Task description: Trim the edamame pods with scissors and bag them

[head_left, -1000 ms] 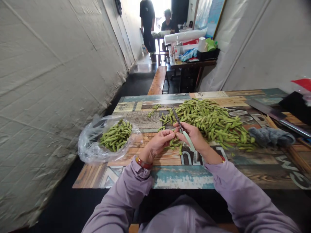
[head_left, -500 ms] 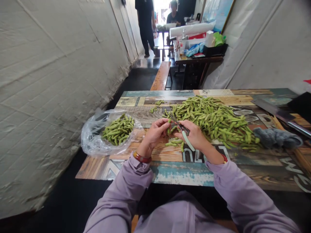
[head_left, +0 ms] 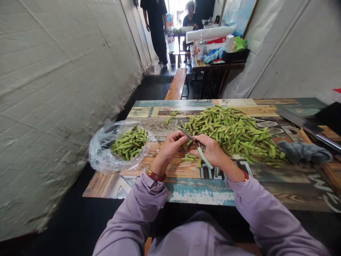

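My right hand (head_left: 213,151) is closed around a pair of scissors (head_left: 204,158) with pale green handles. The dark blades point up and left and reach the fingertips of my left hand (head_left: 172,146). That hand is pinched closed on an edamame pod, mostly hidden now by the fingers and blades. Beyond and to the right of my hands spreads a large heap of edamame pods (head_left: 229,131). A few loose pods (head_left: 188,159) lie on the table just below my hands. To the left, a clear plastic bag (head_left: 99,151) stands open with a smaller pile of pods (head_left: 130,144) inside.
Small green trimmings (head_left: 168,121) lie on the patchwork-patterned table (head_left: 199,190). At the right are a cleaver (head_left: 295,119) and a crumpled grey cloth (head_left: 305,152). A bench (head_left: 178,83) and a cluttered side table (head_left: 226,65) stand behind. One person (head_left: 157,32) stands; another sits farther back.
The scissor blades have swung left across my left fingertips and look closer together. The pod in that hand has become mostly hidden. In the background, the standing person has shifted left.
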A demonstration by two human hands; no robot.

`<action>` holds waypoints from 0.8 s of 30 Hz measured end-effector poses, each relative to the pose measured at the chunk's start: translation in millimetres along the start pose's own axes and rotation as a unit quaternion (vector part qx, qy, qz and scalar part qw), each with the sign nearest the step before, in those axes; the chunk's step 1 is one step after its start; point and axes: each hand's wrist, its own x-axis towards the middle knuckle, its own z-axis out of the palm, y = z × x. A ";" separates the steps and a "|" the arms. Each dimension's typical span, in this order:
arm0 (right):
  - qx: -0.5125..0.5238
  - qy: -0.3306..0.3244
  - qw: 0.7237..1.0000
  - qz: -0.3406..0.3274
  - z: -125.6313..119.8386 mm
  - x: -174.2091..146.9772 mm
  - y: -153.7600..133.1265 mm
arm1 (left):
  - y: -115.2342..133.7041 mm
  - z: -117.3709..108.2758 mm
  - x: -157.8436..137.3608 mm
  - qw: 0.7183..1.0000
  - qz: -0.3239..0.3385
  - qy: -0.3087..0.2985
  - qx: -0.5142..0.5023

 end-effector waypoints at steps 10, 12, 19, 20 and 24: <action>-0.001 -0.014 1.000 0.004 2.5 -0.2 3.3 | 5.1 2.3 0.5 1.000 0.015 0.012 -0.010; 0.000 -0.017 1.000 -0.001 2.1 -0.1 2.4 | 5.6 1.6 0.5 1.000 0.015 0.017 -0.007; -0.006 -0.018 1.000 -0.011 1.2 -0.4 2.0 | 8.4 0.1 -0.9 1.000 0.003 0.014 -0.001; -0.007 -0.016 1.000 -0.013 1.4 -0.5 2.8 | 8.3 0.0 -0.9 1.000 0.000 0.012 -0.002; -0.017 -0.003 1.000 -0.024 1.8 -0.5 5.2 | 5.6 -0.6 0.3 1.000 -0.012 0.005 -0.017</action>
